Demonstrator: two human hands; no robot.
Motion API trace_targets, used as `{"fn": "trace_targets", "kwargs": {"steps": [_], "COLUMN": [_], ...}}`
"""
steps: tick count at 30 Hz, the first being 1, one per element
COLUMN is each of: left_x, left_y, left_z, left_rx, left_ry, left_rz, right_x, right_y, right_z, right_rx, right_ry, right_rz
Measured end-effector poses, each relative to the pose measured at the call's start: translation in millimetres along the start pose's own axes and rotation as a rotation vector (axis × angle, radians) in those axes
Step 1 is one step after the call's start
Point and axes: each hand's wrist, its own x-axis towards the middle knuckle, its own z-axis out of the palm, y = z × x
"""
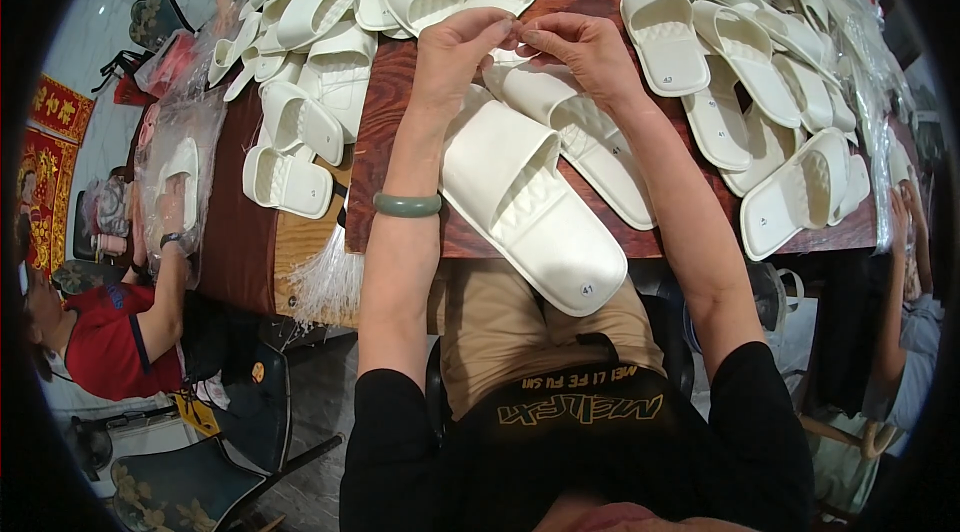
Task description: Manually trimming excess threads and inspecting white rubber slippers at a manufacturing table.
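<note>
Head view, looking down. Left hand (455, 47) and right hand (583, 50) meet above the table (400, 132), fingertips touching at the centre. Fingers (497, 29) of both hands are pressed together, pinching something small between them at the heel end of a white slipper (575, 132); the pinched item itself is too small to identify. That slipper lies flat on the dark wood, toe pointing toward the person's right. Just beside it, on its left, a second white slipper (530, 202) lies parallel, its toe end overhanging the near table edge above the person's lap; a small round sticker sits near that end. A green bangle (407, 204) circles the left wrist. Heaps of white slippers: one pile (330, 22) at far left, another pile (760, 62) at right, several overlapping. A bundle of white plastic ties (325, 282) hangs at the table edge, left of the left forearm. At far left a second person in a red shirt (110, 337) holds a clear bag (180, 172) with a slipper inside.
</note>
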Motion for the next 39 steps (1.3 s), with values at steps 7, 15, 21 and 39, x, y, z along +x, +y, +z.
{"fn": "trace_targets", "kwargs": {"steps": [7,15,21,39], "left_x": [1.6,-1.7,-3.6,-2.6], "left_y": [-0.2,4.0,5.9,8.5], "left_z": [0.0,4.6,3.6,-0.3], "left_rx": [-0.019,-0.041,-0.037,0.028], "left_ry": [0.015,-0.015,-0.06,-0.077], "left_rz": [-0.024,-0.005,-0.029,-0.109], "right_x": [2.6,1.3,0.7,-0.9], "right_y": [9.7,5.8,5.5,3.0], "right_z": [-2.9,-1.1,0.3,0.0], "right_rx": [0.029,-0.12,-0.165,-0.25], "right_ry": [-0.014,-0.003,0.02,0.016], "right_rz": [-0.017,-0.014,0.008,0.035]}}
